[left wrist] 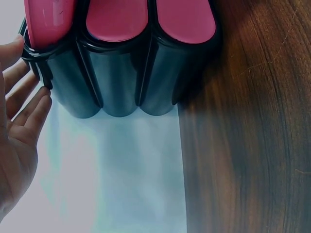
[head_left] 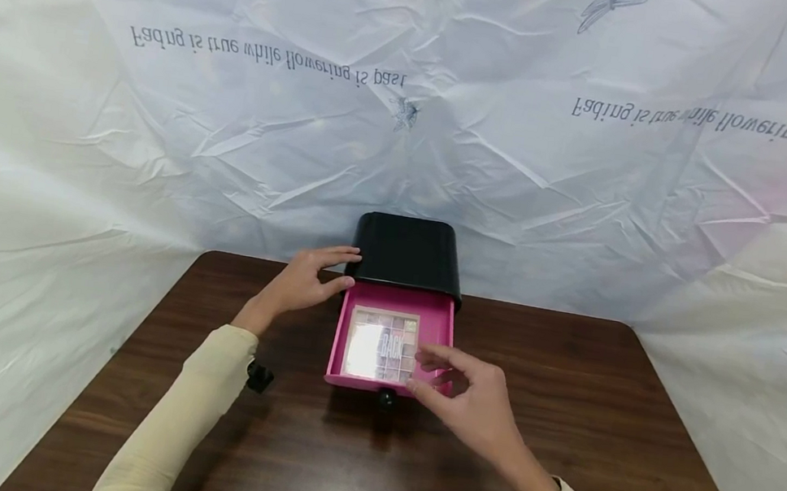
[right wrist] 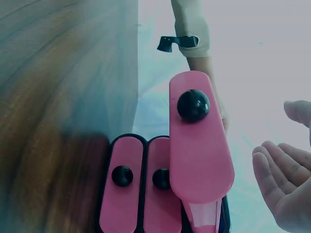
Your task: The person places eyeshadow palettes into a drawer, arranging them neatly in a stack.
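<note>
A black drawer cabinet (head_left: 407,251) stands at the table's far edge with its top pink drawer (head_left: 403,299) pulled out. In that drawer lies a square, clear-lidded eyeshadow palette (head_left: 381,346) marked "BACK". My left hand (head_left: 302,279) rests against the cabinet's left side, fingers extended; the left wrist view shows its fingertips (left wrist: 44,94) at the casing. Over the drawer's right wall hovers my right hand (head_left: 477,403), thumb and fingers apart beside the palette's right edge. In the right wrist view, nothing sits between the fingers of the right hand (right wrist: 286,187).
Two lower pink drawers (right wrist: 124,204) with black knobs are closed. The dark wooden table (head_left: 552,396) extends on both sides of the cabinet. A printed white sheet (head_left: 450,146) hangs right behind it. Black wrist devices (head_left: 259,377) sit on both forearms.
</note>
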